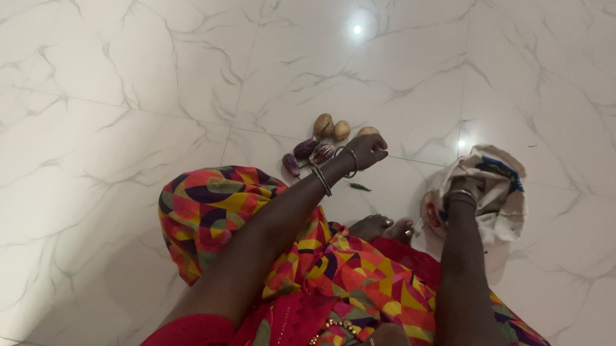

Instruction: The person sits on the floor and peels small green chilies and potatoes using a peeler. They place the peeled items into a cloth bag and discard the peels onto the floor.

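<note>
To your right on the white marble floor (131, 85) sits a crumpled white plastic bag (497, 198) with blue, red and yellow print on it, its mouth gathered up toward you. Your right hand (466, 184) is sunk into that mouth, so you cannot tell how its fingers are set or whether they hold anything inside. Your left hand (367, 149) reaches out over a small heap of vegetables, fingers curled downward over a pale potato (366, 132) at the heap's right edge; whether they grip it is unclear. Just beside it lie two more potatoes (331, 127) and some small purple eggplants (306, 152), close together ahead of your feet.
</note>
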